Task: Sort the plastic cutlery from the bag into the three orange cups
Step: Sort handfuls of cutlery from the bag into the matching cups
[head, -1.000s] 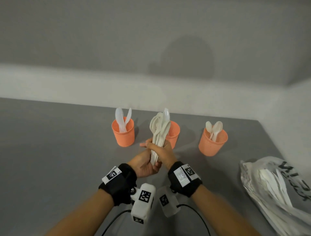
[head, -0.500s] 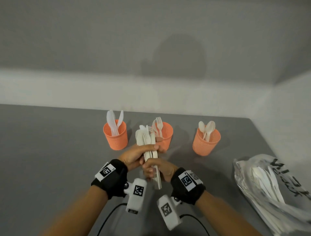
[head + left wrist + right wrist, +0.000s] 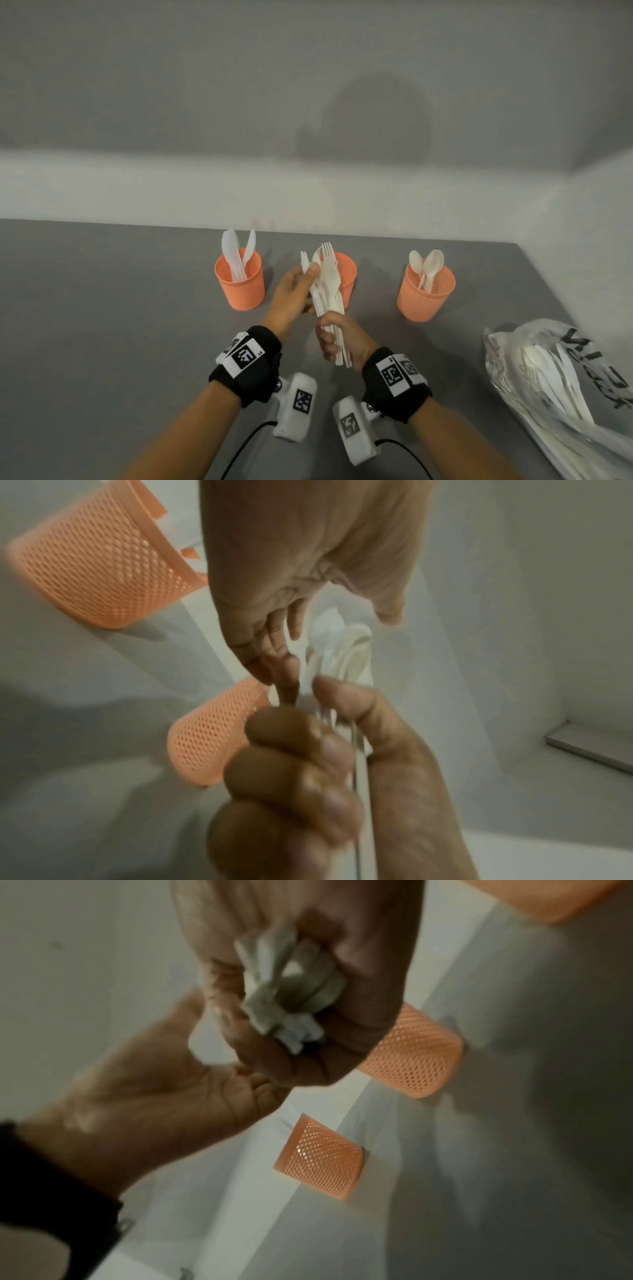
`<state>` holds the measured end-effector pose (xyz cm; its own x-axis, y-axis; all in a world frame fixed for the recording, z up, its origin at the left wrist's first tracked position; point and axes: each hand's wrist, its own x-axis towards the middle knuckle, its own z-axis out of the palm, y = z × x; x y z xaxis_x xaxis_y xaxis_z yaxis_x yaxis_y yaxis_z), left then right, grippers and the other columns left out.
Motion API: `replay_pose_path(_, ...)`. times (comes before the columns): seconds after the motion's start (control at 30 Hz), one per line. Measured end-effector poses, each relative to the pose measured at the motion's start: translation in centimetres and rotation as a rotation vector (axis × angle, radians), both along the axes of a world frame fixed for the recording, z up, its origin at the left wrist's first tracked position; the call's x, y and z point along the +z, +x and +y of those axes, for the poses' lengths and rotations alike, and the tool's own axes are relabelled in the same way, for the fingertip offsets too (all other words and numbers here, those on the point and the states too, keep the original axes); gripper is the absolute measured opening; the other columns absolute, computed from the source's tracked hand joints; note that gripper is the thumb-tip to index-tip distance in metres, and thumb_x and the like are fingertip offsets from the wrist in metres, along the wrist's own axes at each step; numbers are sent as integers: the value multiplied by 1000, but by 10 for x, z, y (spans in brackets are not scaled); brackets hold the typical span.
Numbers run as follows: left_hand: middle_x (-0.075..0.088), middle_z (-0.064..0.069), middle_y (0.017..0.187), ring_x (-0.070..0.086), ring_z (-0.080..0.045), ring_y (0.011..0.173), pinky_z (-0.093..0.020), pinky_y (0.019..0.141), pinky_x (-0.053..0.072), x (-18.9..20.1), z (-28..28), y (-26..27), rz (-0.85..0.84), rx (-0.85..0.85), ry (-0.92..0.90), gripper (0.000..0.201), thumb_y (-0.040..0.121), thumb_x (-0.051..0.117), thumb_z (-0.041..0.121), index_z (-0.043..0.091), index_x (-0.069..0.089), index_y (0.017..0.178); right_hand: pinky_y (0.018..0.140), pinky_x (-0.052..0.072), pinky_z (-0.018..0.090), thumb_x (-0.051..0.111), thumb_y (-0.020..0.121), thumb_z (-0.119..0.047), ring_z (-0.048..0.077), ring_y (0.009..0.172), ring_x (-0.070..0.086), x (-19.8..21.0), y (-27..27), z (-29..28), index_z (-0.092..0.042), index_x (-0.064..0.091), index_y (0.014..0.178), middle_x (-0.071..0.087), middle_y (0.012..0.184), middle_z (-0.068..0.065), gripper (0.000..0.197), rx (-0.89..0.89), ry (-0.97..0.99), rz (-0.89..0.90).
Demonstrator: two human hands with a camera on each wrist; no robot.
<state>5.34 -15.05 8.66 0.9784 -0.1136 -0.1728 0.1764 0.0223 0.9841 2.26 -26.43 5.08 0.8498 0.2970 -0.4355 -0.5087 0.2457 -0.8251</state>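
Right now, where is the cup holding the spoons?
In the head view, the spoon cup stands rightmost of the three, on the table, between the middle cup and the bag.

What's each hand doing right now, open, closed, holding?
Left hand: pinches the top of one piece in the cutlery bundle.
Right hand: fist closed round the bundle's handles.

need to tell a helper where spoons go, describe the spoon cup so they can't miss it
On the grey table three orange cups stand in a row near the wall. The spoon cup is the rightmost, nearest the bag. Rounded spoon bowls stick out of it; the left cup shows knife blades.
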Motion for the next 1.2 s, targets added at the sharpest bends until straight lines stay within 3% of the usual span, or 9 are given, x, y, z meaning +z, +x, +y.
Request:
replay_pose_path(0.13,67,-15,99,66,-20,76,-26,58,53,-5,12,10,13,69,42,31,91,57,29,4,58,109,34,31,13,39,94,-23,3,28,33,-1,-4,-8,-19,52,103,50,47,-5,16,90,44,-6)
replay_pose_path(0.33,65,-13,79,63,-12,51,-24,52,55,-9,15,11,14,96,-11,17,90,58,17,1,56,96,37,37,16,44,95,-31,5,34,41,1,-6,-7,-20,52,112,62,59,-2,22,77,-2,-20)
replay_pose_path(0.5,62,-4,80,61,-15,72,-25,67,52,-11,12,7,6,103,15,10,93,52,19,12,55,87,41,42,20,48,95,-27,8,39,44,-1,-6,-8,-19,56,111,65,68,5,19,-8,-73,-119)
replay_pose_path(0.73,61,-3,85,57,-13,73,-22,63,45,-16,5,0,8,29,152,17,98,41,20,7,51,95,45,42,20,45,98,-23,10,42,47,0,-9,-7,-25,54,109,64,74,11,15,-17,-165,-227)
replay_pose_path(0.8,59,-7,82,55,-15,66,-21,55,44,-15,1,-4,7,-24,195,20,98,39,16,2,52,99,43,43,20,44,98,-21,8,41,52,3,-9,-4,-23,54,108,64,73,11,14,-34,-164,-255)
replay_pose_path(0.9,50,-4,61,48,-8,43,-17,39,36,-17,-6,-10,5,-28,191,23,96,38,7,8,49,76,42,43,21,47,96,-23,10,40,51,5,-7,-3,-22,57,107,64,70,7,15,-56,-180,-280)
replay_pose_path(0.97,48,-1,57,46,-9,45,-16,40,36,-20,-8,-10,-3,10,216,29,95,38,6,13,47,69,42,44,22,48,96,-22,11,40,51,4,-6,-3,-19,58,107,64,62,0,15,-73,-204,-276)
replay_pose_path(1.07,54,-5,61,51,-14,49,-18,42,40,-22,-8,-7,18,74,213,23,96,38,10,7,51,77,45,49,24,49,95,-24,16,47,59,3,-5,-3,-16,62,100,67,66,3,15,-104,-216,-257)
replay_pose_path(1.2,61,-11,72,61,-23,65,-34,66,51,-15,0,1,-3,234,92,20,97,31,10,5,49,89,55,55,28,53,94,-24,20,58,64,-4,-1,-3,-17,62,93,66,72,9,11,-174,-245,-239)
